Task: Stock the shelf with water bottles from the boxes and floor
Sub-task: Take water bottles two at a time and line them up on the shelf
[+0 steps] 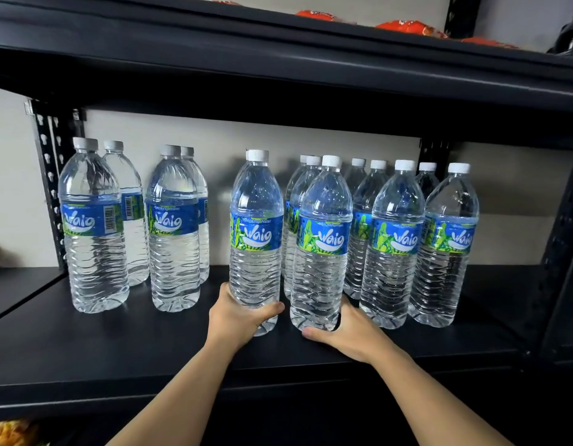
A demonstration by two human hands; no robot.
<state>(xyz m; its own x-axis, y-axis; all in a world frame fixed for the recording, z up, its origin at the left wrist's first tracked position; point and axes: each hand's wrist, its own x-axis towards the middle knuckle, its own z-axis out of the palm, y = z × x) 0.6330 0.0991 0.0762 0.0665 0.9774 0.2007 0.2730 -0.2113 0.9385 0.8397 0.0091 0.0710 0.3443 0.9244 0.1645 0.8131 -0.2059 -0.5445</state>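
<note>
— Hands?
— The left hand point(235, 317) wraps the ribbed base of a clear plastic water bottle point(255, 239); the right hand point(348, 334) cups a second clear bottle point(322, 249) at its base, fingers hidden.
— Where?
— Upright on the matte black shelf point(117, 349), seemingly resting.

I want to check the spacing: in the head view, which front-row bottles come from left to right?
Front row: far-left bottle → second bottle → third bottle, gripped by the left hand → fourth bottle, gripped by the right hand → fifth bottle → far-right bottle.
</note>
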